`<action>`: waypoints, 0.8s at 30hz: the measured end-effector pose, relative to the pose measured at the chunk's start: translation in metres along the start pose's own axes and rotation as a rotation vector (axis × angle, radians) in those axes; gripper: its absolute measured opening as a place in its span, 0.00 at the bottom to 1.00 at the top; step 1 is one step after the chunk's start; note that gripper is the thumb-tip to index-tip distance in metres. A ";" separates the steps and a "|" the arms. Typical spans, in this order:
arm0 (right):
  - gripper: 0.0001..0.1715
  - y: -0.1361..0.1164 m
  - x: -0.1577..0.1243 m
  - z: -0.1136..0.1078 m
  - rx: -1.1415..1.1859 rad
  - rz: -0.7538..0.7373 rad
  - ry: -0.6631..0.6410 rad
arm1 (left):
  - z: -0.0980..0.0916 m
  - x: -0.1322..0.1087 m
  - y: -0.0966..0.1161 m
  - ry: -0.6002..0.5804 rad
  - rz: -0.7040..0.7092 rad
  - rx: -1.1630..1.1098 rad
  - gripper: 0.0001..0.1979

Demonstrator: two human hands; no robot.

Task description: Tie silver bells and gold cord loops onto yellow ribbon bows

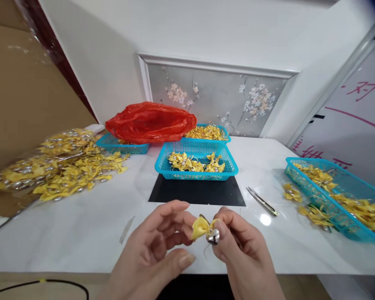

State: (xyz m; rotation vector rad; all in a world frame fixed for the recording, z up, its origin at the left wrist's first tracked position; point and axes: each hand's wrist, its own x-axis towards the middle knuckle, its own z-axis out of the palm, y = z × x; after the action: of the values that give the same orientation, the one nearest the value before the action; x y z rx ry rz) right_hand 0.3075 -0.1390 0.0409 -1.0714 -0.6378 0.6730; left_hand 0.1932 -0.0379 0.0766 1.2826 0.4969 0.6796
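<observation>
Between thumb and fingers, my right hand (242, 246) pinches a yellow ribbon bow with a bell (201, 227). The small round bell is silver and shiny, and a thin thread hangs below it. My left hand (162, 241) is just left of the bow, its fingers apart and curved; the fingertips are close to the bow's left loop, and I cannot tell if they touch it. Beyond both hands stands a blue basket (196, 176) with several yellow bows in it, at the back of a black mat (196, 193).
A pile of yellow bows (78, 171) lies at left. A red plastic bag (150, 123) sits over another blue basket (137, 148). Thread snips (262, 201) lie right of the mat. Loose bows (315, 214) lie beside the right-hand blue basket (337, 218).
</observation>
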 end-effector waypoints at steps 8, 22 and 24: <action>0.22 -0.010 -0.003 0.012 -0.145 -0.035 0.097 | 0.000 0.008 0.009 -0.007 -0.026 0.148 0.04; 0.21 -0.001 0.000 0.012 -0.222 -0.112 0.117 | -0.008 0.010 0.000 -0.105 0.091 0.135 0.08; 0.19 -0.001 -0.001 0.013 -0.256 -0.142 0.108 | -0.008 0.009 0.003 -0.159 0.097 0.164 0.05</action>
State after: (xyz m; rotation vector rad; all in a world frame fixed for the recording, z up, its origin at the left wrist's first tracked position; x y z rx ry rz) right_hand 0.2972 -0.1322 0.0463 -1.2763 -0.7120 0.4143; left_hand 0.1932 -0.0253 0.0782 1.5096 0.3676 0.6207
